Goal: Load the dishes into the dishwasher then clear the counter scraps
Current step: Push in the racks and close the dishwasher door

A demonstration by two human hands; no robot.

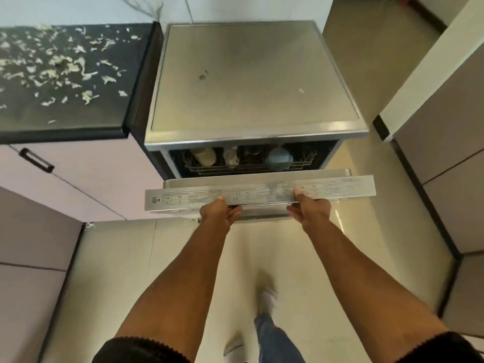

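Note:
A steel dishwasher (251, 79) stands ahead with its door (340, 188) tilted partly open. Both hands grip the door's top edge: my left hand (218, 210) has its thumb on the control strip and fingers curled under the handle, and my right hand (310, 208) holds it the same way further right. Through the gap I see the upper rack (225, 169) with a white cup (205, 155), a glass (230, 155) and a blue bowl (279, 159). Pale vegetable scraps (60, 66) lie scattered over the black counter (78, 113) at the left.
A cabinet with a black handle (36, 159) sits under the counter. More cabinets (445, 153) line the right side. Beige tiled floor (131, 258) lies around me, and my foot (265, 297) shows below.

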